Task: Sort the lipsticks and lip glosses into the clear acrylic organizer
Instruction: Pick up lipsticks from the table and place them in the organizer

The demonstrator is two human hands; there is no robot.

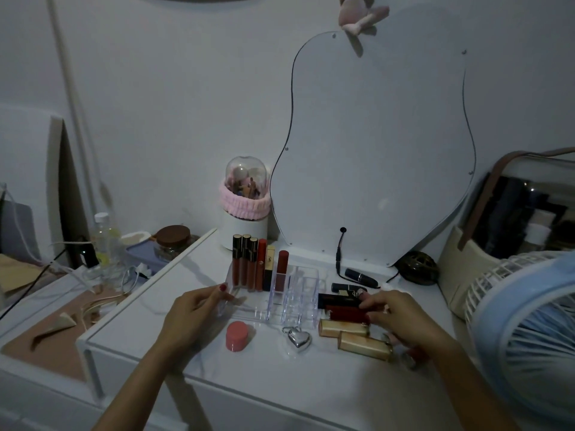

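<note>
Clear acrylic organizer [298, 293] on white table [311, 384] between hands — six tubes upright in its back row. Left hand [189, 315] pinches organizer's front-left corner. Right hand [401, 318], palm down, fingers closed around dark red lipstick [348, 314] lying among loose tubes, just right of organizer.

Both bare forearms reach forward from the bottom edge, angling inward. Left hand [189, 315] sits knuckles up, fingers [217, 295] curled, the thumb with its red-painted nail pinched against them. Right hand [401, 318] lies palm down, wrist bent slightly, fingers stretched leftward and low over the table, tips bunched loosely together.
</note>
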